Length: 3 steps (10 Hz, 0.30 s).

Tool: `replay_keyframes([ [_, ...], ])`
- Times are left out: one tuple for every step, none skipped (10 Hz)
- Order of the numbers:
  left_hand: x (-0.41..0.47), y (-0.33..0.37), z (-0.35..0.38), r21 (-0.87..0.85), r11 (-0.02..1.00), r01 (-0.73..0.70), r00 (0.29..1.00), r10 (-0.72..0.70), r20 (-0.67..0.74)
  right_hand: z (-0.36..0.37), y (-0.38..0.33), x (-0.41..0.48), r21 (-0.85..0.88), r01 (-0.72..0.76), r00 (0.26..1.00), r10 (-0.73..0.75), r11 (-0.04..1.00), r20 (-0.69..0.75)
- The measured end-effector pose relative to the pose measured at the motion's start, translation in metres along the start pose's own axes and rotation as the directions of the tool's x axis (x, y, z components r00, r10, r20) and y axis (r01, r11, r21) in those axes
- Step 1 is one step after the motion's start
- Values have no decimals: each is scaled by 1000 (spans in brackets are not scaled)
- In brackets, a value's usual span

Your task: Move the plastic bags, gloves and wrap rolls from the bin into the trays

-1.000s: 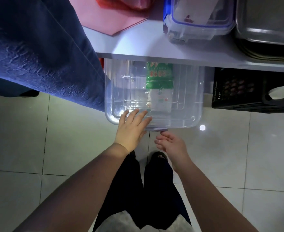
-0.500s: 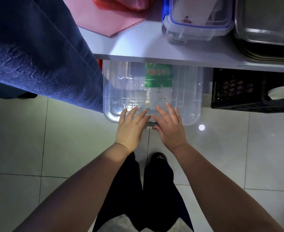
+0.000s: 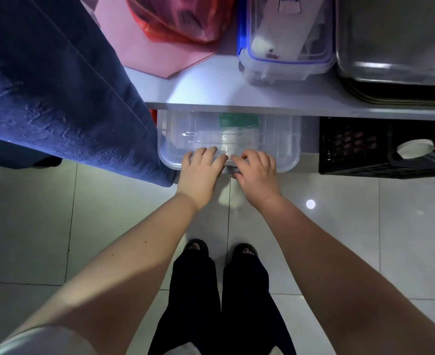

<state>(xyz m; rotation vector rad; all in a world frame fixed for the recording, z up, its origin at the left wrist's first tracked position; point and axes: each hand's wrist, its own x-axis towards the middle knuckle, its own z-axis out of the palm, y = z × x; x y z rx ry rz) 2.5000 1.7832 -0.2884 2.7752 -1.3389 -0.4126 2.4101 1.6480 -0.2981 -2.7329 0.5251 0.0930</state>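
A clear plastic bin (image 3: pixel 285 139) with a clear lid sits on the floor, mostly under the white table edge (image 3: pixel 236 107). Inside it I see a green and white packet (image 3: pixel 238 131). My left hand (image 3: pixel 199 170) and my right hand (image 3: pixel 256 170) rest side by side on the bin's near rim, fingers curled over the lid edge. On the table stand a clear box with blue clips (image 3: pixel 285 39) and stacked metal trays (image 3: pixel 395 47). A red plastic bag (image 3: pixel 180 19) lies on a pink sheet at the table's back.
A blue cloth (image 3: pixel 57 85) hangs over the table's left side down to the floor. A black crate (image 3: pixel 380 147) stands under the table right of the bin. My feet (image 3: pixel 219 249) stand on pale floor tiles.
My right hand came up from the floor side onto the bin's near rim beside the left. The bin now sits further under the table, with less of it showing.
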Motion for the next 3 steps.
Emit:
replay_keyframes([
  [-10, 18, -38, -91, 996, -7, 999, 3, -41, -37, -4, -16, 132, -35, 999, 38, 991, -20],
  [-8, 48, -109, -193, 966, -170, 970, 129, -208, -115, -4, -40, 225, -61, 959, 120, 972, -257],
  [-8, 99, -194, -195, 917, -349, 898, 268, -349, -204, 5, -84, 185, -117, 846, 196, 976, -497],
])
